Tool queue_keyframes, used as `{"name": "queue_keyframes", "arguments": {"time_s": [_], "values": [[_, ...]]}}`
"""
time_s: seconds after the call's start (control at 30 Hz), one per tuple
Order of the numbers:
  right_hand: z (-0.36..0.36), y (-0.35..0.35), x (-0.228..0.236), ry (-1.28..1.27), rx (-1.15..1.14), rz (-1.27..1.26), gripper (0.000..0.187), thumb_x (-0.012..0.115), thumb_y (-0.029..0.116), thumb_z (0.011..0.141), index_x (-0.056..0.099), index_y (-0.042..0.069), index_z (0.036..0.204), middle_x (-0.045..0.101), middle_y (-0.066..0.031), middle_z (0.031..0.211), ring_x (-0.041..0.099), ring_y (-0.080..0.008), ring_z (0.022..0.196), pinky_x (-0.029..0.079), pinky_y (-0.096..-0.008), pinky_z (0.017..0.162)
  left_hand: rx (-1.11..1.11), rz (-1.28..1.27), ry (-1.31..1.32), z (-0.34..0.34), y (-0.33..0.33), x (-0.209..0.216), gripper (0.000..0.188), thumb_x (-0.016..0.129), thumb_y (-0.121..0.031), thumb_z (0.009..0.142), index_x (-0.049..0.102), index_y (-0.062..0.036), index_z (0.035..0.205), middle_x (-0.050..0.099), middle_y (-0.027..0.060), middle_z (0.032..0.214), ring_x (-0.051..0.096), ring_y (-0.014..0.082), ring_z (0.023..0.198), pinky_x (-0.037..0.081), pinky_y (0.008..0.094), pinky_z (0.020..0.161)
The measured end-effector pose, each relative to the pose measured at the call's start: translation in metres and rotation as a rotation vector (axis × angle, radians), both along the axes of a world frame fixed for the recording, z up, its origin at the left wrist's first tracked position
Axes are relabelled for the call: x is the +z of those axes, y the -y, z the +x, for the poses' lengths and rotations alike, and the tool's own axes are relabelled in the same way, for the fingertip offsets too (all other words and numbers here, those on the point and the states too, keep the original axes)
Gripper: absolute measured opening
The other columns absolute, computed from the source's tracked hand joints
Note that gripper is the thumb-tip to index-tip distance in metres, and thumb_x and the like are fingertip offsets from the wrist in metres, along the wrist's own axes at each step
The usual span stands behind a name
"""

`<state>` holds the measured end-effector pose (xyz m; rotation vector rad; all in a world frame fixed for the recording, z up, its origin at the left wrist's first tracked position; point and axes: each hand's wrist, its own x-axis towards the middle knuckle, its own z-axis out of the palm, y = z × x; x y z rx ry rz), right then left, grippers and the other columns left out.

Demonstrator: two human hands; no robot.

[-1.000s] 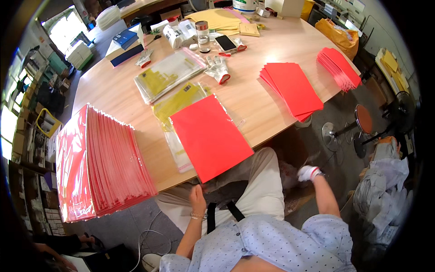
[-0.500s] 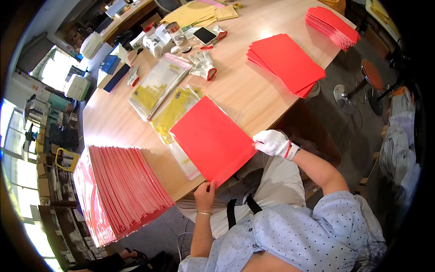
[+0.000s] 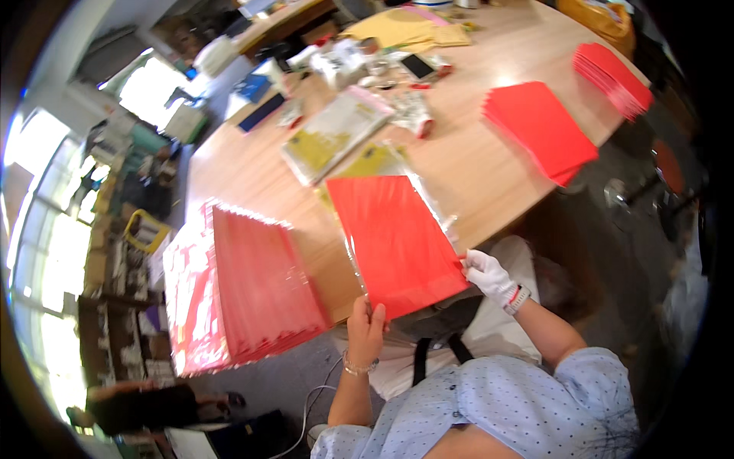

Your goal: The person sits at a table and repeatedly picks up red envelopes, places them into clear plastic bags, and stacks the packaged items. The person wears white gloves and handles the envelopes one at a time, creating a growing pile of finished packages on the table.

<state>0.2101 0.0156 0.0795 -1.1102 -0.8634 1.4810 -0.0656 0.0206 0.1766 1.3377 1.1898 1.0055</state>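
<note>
A flat red paper sheet or folder [image 3: 397, 245] is held up over the table's near edge. Shiny clear plastic film runs along both its long sides, as a sleeve round it would. My bare left hand [image 3: 367, 325] pinches its near left corner, thumb on top. At its near right corner, my white-gloved right hand [image 3: 489, 277] grips the edge between fingers and thumb. Just beyond lie clear plastic sleeves [image 3: 375, 158] over something yellow, partly hidden by the red sheet. A large stack of red pieces in shiny clear film [image 3: 267, 283] stands left of my left hand.
Red sheets lie in a fanned pile [image 3: 539, 130] at the right, with another red pile [image 3: 612, 79] farther back. A packet of clear sleeves [image 3: 336, 134], a glove [image 3: 413, 113], a phone [image 3: 417, 66] and yellow paper [image 3: 401, 29] sit farther off. A stool [image 3: 667, 166] stands at right.
The view has swung, so the table's things sit farther right. The red sheet's far end is raised more, and shiny film edges now show along its sides. Both hands keep hold of it.
</note>
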Motion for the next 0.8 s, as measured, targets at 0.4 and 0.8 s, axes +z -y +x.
{"name": "queue_keyframes", "arguments": {"time_s": [0.4, 0.8], "values": [[-0.260, -0.094, 0.234, -0.082, 0.777, 0.388, 0.036, 0.051, 0.016, 0.085, 0.057, -0.001, 0.115, 0.065, -0.0118, 0.093, 0.063, -0.0192, 0.080, 0.049, -0.0293, 0.076, 0.761, 0.568, -0.343, -0.286, 0.023, 0.179, 0.033, 0.045, -0.015, 0.093, 0.053, 0.0055, 0.117, 0.056, 0.0140, 0.115, 0.052, 0.0202, 0.105, 0.040, 0.0335, 0.092], [-0.101, -0.083, 0.075, -0.166, 0.416, 0.482, 0.026, 0.053, 0.012, 0.087, 0.057, 0.000, 0.109, 0.061, -0.0069, 0.079, 0.058, -0.0138, 0.069, 0.049, -0.0282, 0.066, 1.238, 0.820, -0.099, -0.287, 0.036, 0.050, 0.025, 0.046, -0.019, 0.093, 0.050, -0.0008, 0.109, 0.053, 0.0089, 0.101, 0.051, 0.0196, 0.086, 0.046, 0.0331, 0.073]]}}
